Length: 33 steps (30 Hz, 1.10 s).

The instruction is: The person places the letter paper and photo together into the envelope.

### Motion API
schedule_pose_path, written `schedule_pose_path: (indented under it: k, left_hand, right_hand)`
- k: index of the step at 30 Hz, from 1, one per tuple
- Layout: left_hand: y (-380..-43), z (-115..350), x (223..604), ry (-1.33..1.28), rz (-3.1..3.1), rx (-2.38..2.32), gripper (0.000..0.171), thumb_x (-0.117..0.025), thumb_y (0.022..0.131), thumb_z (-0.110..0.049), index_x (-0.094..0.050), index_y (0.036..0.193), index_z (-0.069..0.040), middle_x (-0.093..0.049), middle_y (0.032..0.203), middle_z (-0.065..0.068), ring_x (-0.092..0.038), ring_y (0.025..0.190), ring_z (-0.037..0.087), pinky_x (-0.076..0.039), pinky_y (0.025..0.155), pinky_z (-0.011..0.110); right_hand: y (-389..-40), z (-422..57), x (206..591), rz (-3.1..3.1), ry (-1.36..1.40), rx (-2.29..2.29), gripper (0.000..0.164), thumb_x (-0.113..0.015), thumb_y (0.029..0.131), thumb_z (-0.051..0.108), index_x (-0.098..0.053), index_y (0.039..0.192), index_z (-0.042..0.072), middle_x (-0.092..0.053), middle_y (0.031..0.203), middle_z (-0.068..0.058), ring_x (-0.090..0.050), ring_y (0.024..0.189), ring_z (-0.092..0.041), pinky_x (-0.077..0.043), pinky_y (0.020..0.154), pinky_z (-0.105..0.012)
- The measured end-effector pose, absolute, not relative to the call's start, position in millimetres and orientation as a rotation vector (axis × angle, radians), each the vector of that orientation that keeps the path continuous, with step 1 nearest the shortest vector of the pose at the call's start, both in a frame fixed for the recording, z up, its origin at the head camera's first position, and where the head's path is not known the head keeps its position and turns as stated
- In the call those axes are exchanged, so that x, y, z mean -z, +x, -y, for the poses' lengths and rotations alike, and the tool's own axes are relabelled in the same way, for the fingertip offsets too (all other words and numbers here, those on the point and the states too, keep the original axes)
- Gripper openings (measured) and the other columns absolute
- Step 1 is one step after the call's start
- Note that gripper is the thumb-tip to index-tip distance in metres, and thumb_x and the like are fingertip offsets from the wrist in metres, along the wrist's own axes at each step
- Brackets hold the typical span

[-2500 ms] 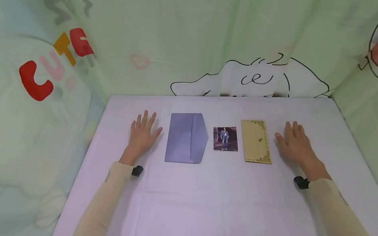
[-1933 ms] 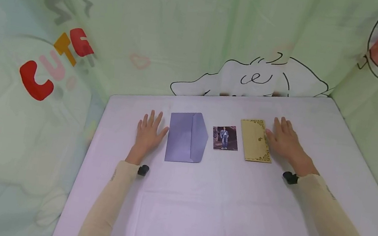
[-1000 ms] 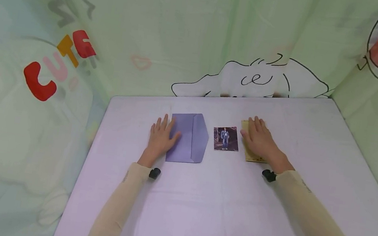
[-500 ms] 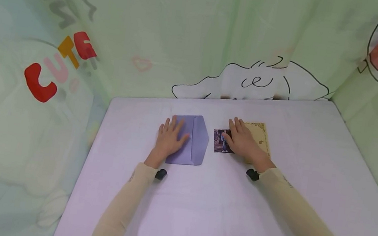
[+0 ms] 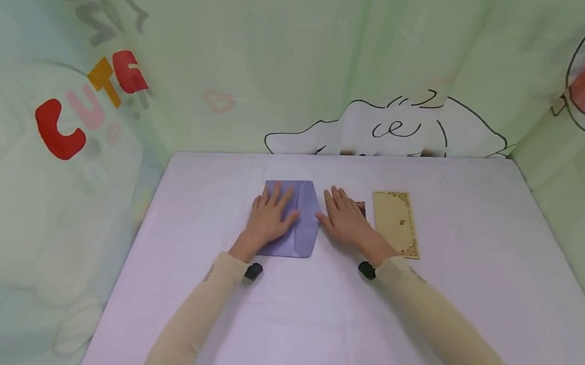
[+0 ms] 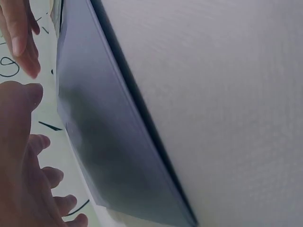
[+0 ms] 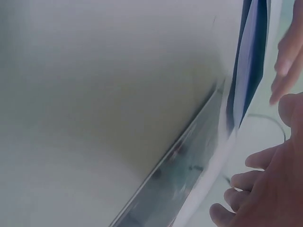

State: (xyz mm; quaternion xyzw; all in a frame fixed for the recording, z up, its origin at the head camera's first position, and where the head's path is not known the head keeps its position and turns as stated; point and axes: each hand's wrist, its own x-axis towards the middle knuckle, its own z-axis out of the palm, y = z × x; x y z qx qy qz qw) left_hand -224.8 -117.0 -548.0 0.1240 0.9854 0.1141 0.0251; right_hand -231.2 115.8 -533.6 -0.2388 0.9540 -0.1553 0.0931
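Note:
A lavender envelope (image 5: 305, 234) lies flat, its pointed flap side facing right. My left hand (image 5: 267, 216) is over its left half with the fingers spread; in the left wrist view a gap shows between this hand and the envelope (image 6: 104, 113). My right hand (image 5: 346, 220) is above the small photo card, covering all but its upper right corner (image 5: 361, 207), thumb near the envelope's flap. The right wrist view shows the photo card (image 7: 165, 189) on the table below that hand. Both hands hold nothing.
A cream card-like packet (image 5: 396, 223) with an ornate gold border lies right of the right hand. Everything rests on a white-covered table (image 5: 294, 332). A printed green curtain (image 5: 266, 48) hangs behind and at the sides.
Both hands have moved inward: the left from beside the envelope to over it, the right leftward across the cream packet to over the photo card. The objects have stayed in place.

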Motion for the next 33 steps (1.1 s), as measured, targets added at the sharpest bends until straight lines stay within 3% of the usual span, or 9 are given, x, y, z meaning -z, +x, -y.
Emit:
schedule_pose_path:
  k: [14,23,33]
  left_hand:
    - [-225,110,553,0.412,-3.034,-0.220,0.069,-0.039,0.102,-0.059,-0.024,0.161,-0.025,-0.018,0.168,0.014,-0.021,0.151,0.050,-0.026,0.119,0.058]
    - [-225,108,554,0.446,-3.025,-0.205,0.062,-0.047,0.102,-0.052,-0.033,0.158,-0.028,-0.022,0.166,0.019,-0.027,0.147,0.052,-0.029,0.118,0.059]
    - [-232,112,550,0.590,-2.993,-0.139,0.054,-0.044,0.101,-0.042,-0.044,0.153,-0.028,-0.025,0.166,0.016,-0.028,0.150,0.045,-0.033,0.117,0.056]
  right_hand:
    - [-226,-82,539,-2.808,-0.797,0.398,0.068,-0.035,0.108,0.042,-0.022,0.157,-0.003,-0.015,0.166,-0.024,-0.014,0.155,-0.042,-0.017,0.123,-0.058]
    - [-222,-80,537,-2.825,-0.903,0.231,0.067,-0.045,0.107,0.038,-0.028,0.155,-0.005,-0.022,0.164,-0.027,-0.022,0.152,-0.044,-0.023,0.121,-0.059]
    - [-225,-82,543,-2.802,-0.905,0.245,0.070,-0.049,0.105,0.040,-0.027,0.155,-0.004,-0.021,0.164,-0.026,-0.019,0.153,-0.043,-0.021,0.121,-0.059]
